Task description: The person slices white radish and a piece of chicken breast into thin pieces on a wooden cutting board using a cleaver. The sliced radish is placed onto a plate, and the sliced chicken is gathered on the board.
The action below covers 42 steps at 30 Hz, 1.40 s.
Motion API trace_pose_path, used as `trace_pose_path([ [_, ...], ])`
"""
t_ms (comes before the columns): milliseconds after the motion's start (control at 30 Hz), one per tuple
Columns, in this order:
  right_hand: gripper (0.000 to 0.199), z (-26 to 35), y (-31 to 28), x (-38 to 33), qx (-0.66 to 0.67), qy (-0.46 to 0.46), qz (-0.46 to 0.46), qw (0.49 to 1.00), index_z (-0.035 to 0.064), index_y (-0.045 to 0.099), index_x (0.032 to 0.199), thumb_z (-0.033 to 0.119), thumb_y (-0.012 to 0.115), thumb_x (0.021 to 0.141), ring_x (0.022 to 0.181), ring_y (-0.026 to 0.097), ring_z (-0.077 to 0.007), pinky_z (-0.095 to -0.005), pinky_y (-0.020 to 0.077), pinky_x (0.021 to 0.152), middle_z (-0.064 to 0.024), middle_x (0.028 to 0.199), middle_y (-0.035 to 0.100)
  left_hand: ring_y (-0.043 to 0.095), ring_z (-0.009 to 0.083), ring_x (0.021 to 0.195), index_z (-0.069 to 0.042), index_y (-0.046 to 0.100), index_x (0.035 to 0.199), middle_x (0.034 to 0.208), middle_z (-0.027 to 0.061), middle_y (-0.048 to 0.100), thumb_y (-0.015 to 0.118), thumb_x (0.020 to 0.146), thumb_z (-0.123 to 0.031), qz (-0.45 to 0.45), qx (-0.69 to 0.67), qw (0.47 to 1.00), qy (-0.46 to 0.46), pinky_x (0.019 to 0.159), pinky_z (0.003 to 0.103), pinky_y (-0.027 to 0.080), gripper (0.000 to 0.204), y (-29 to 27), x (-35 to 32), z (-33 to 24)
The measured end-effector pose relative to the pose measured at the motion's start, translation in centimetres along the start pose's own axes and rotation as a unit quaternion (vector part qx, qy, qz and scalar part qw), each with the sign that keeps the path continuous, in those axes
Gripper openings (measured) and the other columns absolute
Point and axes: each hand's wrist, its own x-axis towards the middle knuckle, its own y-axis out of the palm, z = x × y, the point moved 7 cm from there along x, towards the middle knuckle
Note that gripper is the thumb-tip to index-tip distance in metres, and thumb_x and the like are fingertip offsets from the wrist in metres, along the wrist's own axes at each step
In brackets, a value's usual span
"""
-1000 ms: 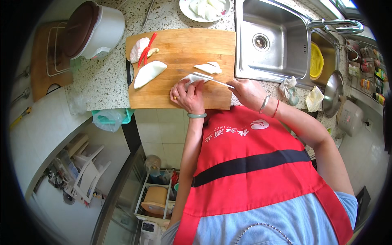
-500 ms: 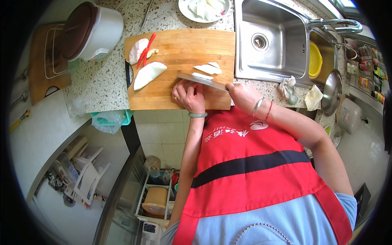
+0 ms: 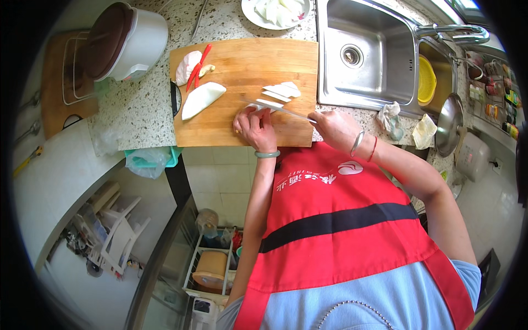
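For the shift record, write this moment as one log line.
left hand: holding white piece | right hand: holding knife | white slices: beyond knife, on cutting board | red chillies: board's left side

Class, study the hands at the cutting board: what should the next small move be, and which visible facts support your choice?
Probably the left hand should edge back slightly before another cut: it steadies the white piece close beside the blade of the knife, which the right hand holds, and thin white slices lie just beyond the blade.
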Motion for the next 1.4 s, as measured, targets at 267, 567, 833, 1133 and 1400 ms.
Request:
trace_pose_path([
  [267, 0.012, 0.6, 0.9, 0.5, -0.009, 0.006, 0.042, 0.999, 0.0002, 0.061, 0.092, 0.007, 0.054, 0.084, 0.072, 0.068, -0.0376, -0.0463, 0.0544, 0.062, -0.0198, 0.076, 0.067, 0.053, 0.0302, 0.102, -0.01, 0.063, 0.078, 0.1, 0.0062, 0.06, 0.078, 0.069, -0.003, 0.01, -0.019, 1.0, -0.003, 0.091, 0.044, 0.041, 0.019, 0.1, -0.2, 0.3],
  [567, 0.015, -0.3, 2.8, 3.0, 0.041, -0.01, -0.033, 0.999, 0.0036, 0.064, 0.097, 0.016, 0.056, 0.092, 0.069, 0.065, -0.0392, -0.0473, 0.0526, 0.062, -0.0204, 0.075, 0.065, 0.054, 0.03, 0.102, -0.008, 0.061, 0.078, 0.101, 0.0077, 0.061, 0.077, 0.072, -0.003, 0.013, -0.026, 1.0, 0.01, 0.089, 0.044, 0.041, 0.018, 0.0, -0.1, 0.1],
  [833, 0.018, 0.0, 0.2, 0.6, 0.024, -0.023, -0.001, 0.999, 0.0051, 0.063, 0.099, 0.021, 0.055, 0.094, 0.07, 0.065, -0.0384, -0.0479, 0.0521, 0.061, -0.0203, 0.077, 0.065, 0.053, 0.0302, 0.101, -0.007, 0.062, 0.08, 0.102, 0.009, 0.059, 0.077, 0.073, -0.003, -0.001, -0.031, 0.999, -0.022, 0.085, 0.042, 0.043, 0.017, -0.2, -0.8, 0.9],
  [1133, 0.016, 0.7, 1.6, -0.2, -0.043, 0.005, 0.045, 0.998, 0.0042, 0.058, 0.102, 0.014, 0.051, 0.091, 0.071, 0.067, -0.0375, -0.048, 0.0533, 0.06, -0.0178, 0.076, 0.066, 0.052, 0.0326, 0.102, -0.006, 0.062, 0.081, 0.103, 0.0107, 0.057, 0.072, 0.069, 0.004, 0.008, -0.023, 1.0, -0.015, 0.086, 0.044, 0.043, 0.019, -0.2, -0.8, 0.8],
  [1400, 0.015, 1.2, 2.5, 1.8, -0.043, 0.005, 0.026, 0.999, 0.0025, 0.06, 0.098, 0.011, 0.053, 0.088, 0.07, 0.068, -0.037, -0.0462, 0.0545, 0.062, -0.0189, 0.075, 0.067, 0.053, 0.0328, 0.104, -0.006, 0.059, 0.08, 0.104, 0.0097, 0.057, 0.074, 0.072, 0.002, 0.01, -0.024, 1.0, -0.01, 0.09, 0.045, 0.043, 0.018, 0.1, -0.9, 1.1],
])
